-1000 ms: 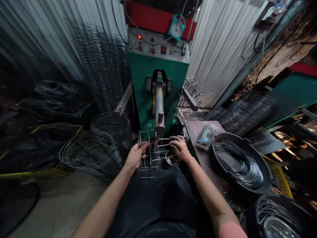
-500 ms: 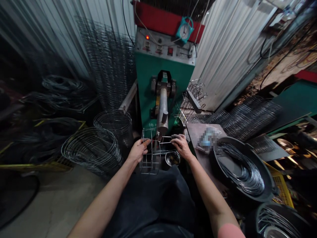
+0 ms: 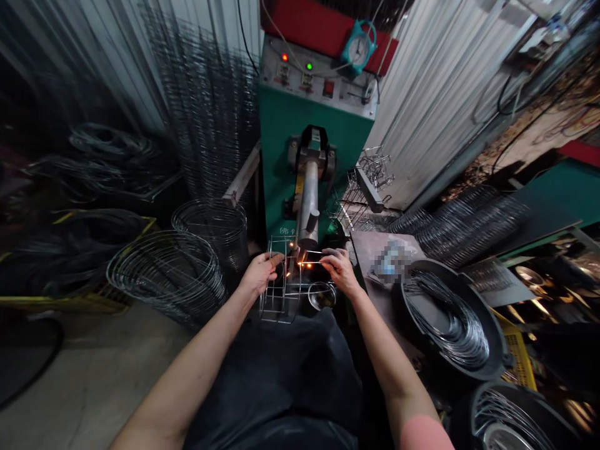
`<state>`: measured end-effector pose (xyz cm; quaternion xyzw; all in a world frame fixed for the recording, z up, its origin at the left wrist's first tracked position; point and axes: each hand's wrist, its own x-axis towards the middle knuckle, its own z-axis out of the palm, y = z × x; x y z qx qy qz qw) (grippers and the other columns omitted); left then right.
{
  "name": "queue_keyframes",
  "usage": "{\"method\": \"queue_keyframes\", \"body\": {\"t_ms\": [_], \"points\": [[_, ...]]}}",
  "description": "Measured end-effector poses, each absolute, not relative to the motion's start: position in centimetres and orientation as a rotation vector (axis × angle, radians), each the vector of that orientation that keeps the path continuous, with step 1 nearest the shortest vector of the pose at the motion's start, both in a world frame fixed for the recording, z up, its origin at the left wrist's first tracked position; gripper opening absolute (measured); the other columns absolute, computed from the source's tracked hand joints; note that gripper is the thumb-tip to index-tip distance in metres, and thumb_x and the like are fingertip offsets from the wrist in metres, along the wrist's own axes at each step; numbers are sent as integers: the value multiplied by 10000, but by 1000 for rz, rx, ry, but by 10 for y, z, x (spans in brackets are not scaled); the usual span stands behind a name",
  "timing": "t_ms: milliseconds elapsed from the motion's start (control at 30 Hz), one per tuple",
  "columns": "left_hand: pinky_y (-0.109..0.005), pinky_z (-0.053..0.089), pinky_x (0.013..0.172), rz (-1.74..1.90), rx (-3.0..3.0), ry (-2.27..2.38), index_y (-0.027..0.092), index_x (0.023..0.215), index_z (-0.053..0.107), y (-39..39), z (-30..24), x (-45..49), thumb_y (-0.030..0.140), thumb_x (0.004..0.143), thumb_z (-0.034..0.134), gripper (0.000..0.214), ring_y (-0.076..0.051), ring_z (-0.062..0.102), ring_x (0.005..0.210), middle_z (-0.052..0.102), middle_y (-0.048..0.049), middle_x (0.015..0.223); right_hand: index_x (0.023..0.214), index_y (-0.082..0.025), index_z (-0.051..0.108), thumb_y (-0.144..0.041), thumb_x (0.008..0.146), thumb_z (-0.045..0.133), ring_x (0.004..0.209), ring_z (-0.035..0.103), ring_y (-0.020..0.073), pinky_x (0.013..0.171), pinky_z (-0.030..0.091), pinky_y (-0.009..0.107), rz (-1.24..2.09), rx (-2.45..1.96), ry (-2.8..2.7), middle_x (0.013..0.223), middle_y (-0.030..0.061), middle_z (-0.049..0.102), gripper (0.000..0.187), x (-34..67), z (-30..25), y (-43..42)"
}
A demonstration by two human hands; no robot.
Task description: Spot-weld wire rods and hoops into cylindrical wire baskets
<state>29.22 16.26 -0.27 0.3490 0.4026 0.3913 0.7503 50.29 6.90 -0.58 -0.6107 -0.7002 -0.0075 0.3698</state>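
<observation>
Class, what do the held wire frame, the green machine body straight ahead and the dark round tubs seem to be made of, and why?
Wire frame: bare metal, probably steel; its thin rods shine.
Green machine body: likely painted sheet metal; flat face, even colour.
Dark round tubs: perhaps moulded plastic, dull finish, with smooth rims; coated metal is possible.

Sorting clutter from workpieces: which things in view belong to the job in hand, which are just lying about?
In the job:
wire frame, in left hand
thin wires, in right hand
green machine, sparks below its arm

Apparently lying about:
teal clock
wire hoops
black tub of coiled wire (maybe stock)
</observation>
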Motion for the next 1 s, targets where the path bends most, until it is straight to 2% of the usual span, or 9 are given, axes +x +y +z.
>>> {"method": "queue_keyframes", "body": {"t_ms": [233,333,533,633,700,767,867,933,1000], "points": [[-144,138,338,842,773,850,116,644,564,167,0,293,284,366,824,417,-15,275,416,436,46,519,920,-229,659,-281,832,541,1069,417,232,934,354,417,-128,-1629,-1695,1135,65,575,156,498,1,62],[-144,139,339,842,770,841,112,658,556,158,-2,286,288,398,817,409,-9,255,412,443,43,537,1007,-214,622,-316,805,574,1139,394,251,976,315,446,-139,-1674,-1534,1177,93,542,231,474,0,36],[-139,161,333,793,748,853,116,701,549,121,1,266,259,448,805,387,-1,257,408,434,54,587,1077,-215,546,-348,833,509,899,579,179,804,464,320,693,-1492,-1532,975,55,621,281,388,-34,-38],[-152,280,354,741,760,841,121,713,562,105,10,255,309,500,786,362,-20,345,431,494,22,646,1040,-222,545,-351,885,403,784,603,149,730,477,282,874,-1366,-1453,869,32,634,247,362,-35,-55],[-218,437,470,702,822,812,132,843,599,95,15,242,427,573,732,422,-92,511,557,580,-45,785,990,-213,545,-383,895,369,622,589,123,613,474,252,901,-1318,-1286,744,9,618,262,358,-23,-57],[-327,503,670,713,1003,798,163,1069,571,84,16,223,529,625,659,582,-203,600,817,604,-110,991,947,-193,541,-415,885,374,469,528,94,480,427,218,927,-1259,-1102,632,-17,581,285,362,-2,-55],[-434,408,915,758,1581,681,238,1313,395,64,10,188,561,566,690,866,-306,485,1132,497,-145,1265,903,-160,539,-418,861,401,329,394,55,336,289,177,961,-1172,-872,552,-37,551,296,373,32,-48],[-488,334,976,698,2060,477,287,1365,317,50,3,168,557,512,725,984,-349,379,1226,394,-144,1373,885,-145,543,-398,844,430,293,314,37,295,207,164,1017,-1127,-784,523,-45,542,281,380,52,-42],[-545,283,990,666,2460,284,314,1384,269,39,-3,156,527,533,727,989,-372,329,1254,308,-152,1426,850,-134,548,-373,838,449,278,251,29,282,154,161,1121,-1090,-728,471,-60,506,259,384,65,-36]]}}
